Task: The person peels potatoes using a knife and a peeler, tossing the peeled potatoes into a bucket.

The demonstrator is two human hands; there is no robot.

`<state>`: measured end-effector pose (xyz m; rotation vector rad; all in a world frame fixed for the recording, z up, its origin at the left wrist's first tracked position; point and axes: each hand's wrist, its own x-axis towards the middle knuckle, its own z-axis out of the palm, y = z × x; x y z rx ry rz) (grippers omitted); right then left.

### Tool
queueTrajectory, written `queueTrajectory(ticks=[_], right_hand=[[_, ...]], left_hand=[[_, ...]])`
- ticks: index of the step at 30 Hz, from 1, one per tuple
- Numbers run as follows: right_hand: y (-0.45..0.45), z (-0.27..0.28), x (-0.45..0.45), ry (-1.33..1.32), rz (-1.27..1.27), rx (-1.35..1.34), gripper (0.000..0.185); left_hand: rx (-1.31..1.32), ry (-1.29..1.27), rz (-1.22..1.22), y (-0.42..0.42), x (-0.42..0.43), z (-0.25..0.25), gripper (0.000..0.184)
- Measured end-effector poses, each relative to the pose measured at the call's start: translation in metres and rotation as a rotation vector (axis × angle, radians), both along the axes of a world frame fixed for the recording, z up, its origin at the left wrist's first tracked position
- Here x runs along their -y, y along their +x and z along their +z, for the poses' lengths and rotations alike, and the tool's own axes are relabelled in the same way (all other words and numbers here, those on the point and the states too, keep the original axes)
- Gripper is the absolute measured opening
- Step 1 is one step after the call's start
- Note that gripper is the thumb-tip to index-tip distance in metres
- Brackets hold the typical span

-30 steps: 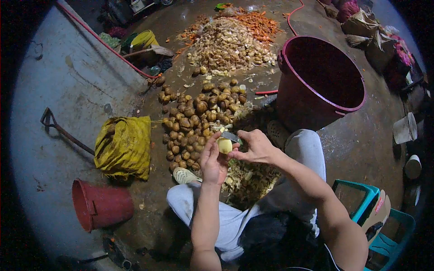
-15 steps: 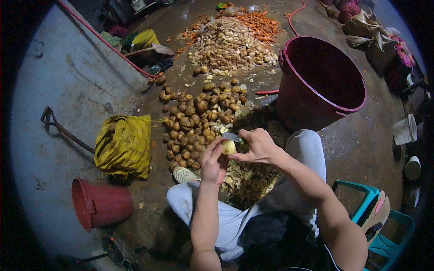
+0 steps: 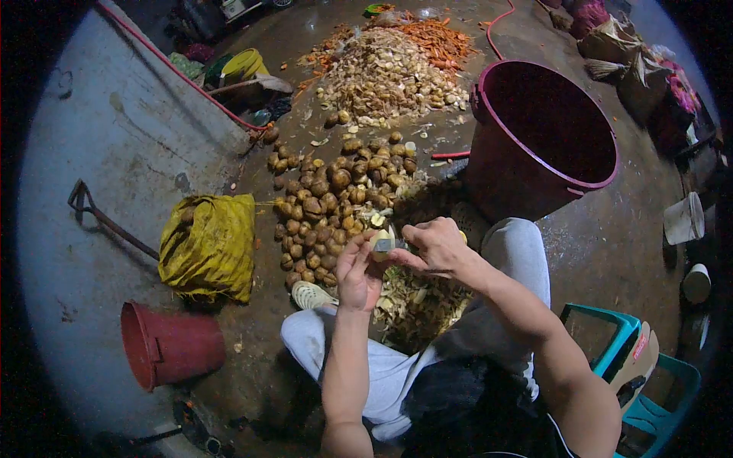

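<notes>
My left hand (image 3: 359, 275) is closed round a pale peeled potato (image 3: 379, 237), whose top shows above the fingers. My right hand (image 3: 439, 248) grips a knife (image 3: 385, 245) with a broad grey blade, which lies across the near face of the potato; the handle is hidden in the fist. Just beyond my hands a heap of brown unpeeled potatoes (image 3: 317, 202) covers the wet floor. Below them, between my legs, lies a pile of pale peelings (image 3: 420, 301).
A tall dark red tub (image 3: 504, 153) stands at the right. To the left are a yellow sack (image 3: 208, 252) and a red bucket (image 3: 179, 347). Heaped peelings (image 3: 389, 72) and orange carrot scraps (image 3: 439, 42) lie farther off. A teal stool (image 3: 611, 343) is at the lower right.
The knife blade has moved from the potato's far upper side down across its near face. My right hand has turned slightly; my left hand keeps hold of the potato.
</notes>
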<state>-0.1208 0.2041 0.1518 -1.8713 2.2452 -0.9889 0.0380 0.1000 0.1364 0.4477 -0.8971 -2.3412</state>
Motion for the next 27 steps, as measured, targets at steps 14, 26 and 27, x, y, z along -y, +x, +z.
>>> queueTrajectory(ticks=[14,26,27], right_hand=[[-0.008,-0.006,0.004,0.076,-0.097,0.865,0.065],[-0.009,-0.003,0.005,0.119,0.097,1.075,0.053],[-0.009,-0.001,0.005,0.138,0.148,1.141,0.047]], left_hand=[[-0.05,-0.064,0.015,-0.003,-0.004,0.012,0.038],[0.011,-0.401,0.127,-0.004,-0.002,-0.009,0.052],[0.01,-0.4,0.128,-0.004,-0.001,-0.008,0.052]])
